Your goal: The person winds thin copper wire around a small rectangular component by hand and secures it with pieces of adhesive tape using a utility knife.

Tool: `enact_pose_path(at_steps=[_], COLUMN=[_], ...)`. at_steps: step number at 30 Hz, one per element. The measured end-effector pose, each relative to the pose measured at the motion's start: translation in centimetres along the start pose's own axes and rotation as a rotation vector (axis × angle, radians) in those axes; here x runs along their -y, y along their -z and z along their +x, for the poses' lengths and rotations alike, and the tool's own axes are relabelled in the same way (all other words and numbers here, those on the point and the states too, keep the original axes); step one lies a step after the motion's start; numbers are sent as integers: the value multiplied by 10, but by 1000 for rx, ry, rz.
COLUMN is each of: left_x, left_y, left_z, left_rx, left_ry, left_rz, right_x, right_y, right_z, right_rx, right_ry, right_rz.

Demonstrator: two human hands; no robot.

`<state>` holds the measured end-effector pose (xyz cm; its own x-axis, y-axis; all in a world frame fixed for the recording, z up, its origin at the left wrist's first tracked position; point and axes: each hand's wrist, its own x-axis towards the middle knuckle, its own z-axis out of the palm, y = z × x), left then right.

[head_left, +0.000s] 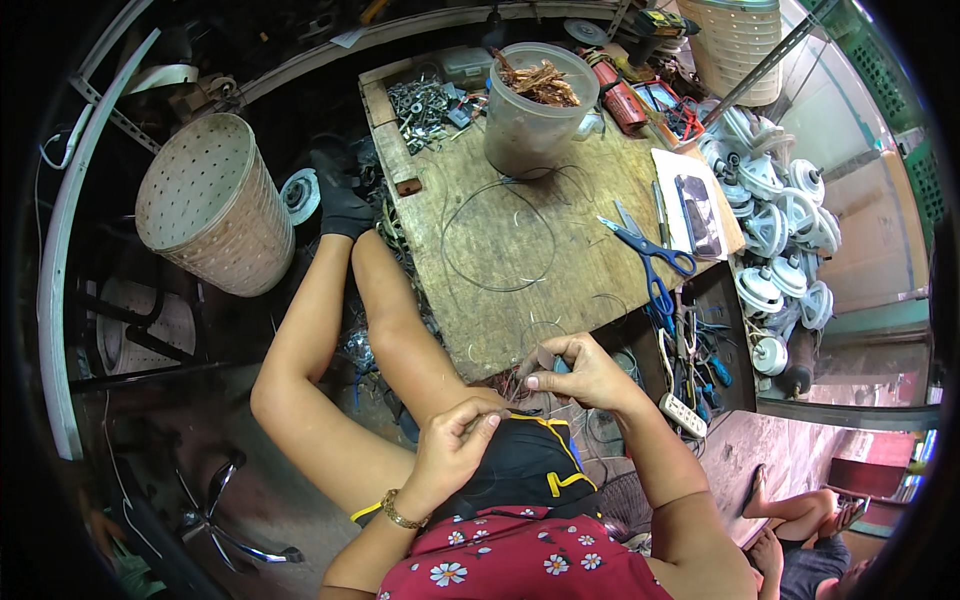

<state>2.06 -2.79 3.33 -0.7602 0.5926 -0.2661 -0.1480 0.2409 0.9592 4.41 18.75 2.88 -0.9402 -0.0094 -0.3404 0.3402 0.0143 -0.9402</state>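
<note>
Over my lap, my left hand point(457, 445) is closed in a pinch, thumb against fingers. What it pinches is too thin to make out, perhaps a wire end. Just right of it and slightly farther off, at the table's near edge, my right hand point(585, 378) closes around a small tool with a flat grey blade-like tip point(545, 358). A bit of blue shows beside the thumb; the rest of the tool is hidden in my fingers. Thin dark wire strands run near both hands. A loose wire loop point(443, 240) lies on the wooden table point(420, 270).
Blue-handled scissors point(655, 262), a phone point(697, 215) and a plastic bucket of copper scrap point(530, 130) stand or lie on the table. White pulley-like parts point(765, 235) are piled right. Pliers point(685, 335) hang nearby. A perforated basket point(250, 215) stands left; another person point(815, 540) sits lower right.
</note>
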Motion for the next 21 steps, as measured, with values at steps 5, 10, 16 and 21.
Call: enact_pose_path(at_steps=[5,10,16,21], left_x=[-3,-10,0,8], left_y=[7,5,3,-10], left_z=[0,16,8,9], left_rx=[-11,-364,-283,-331], left_ry=[-57,-428,-359,-299], left_rz=[172,729,446,-7], right_x=[10,-13,-19,-17], right_y=[-3,-13,-36,-47], right_z=[1,-1,-7,-7], right_rx=[83,156,115,225], right_ry=[-118,-262,-207,-271], right_rz=[70,485,733,904])
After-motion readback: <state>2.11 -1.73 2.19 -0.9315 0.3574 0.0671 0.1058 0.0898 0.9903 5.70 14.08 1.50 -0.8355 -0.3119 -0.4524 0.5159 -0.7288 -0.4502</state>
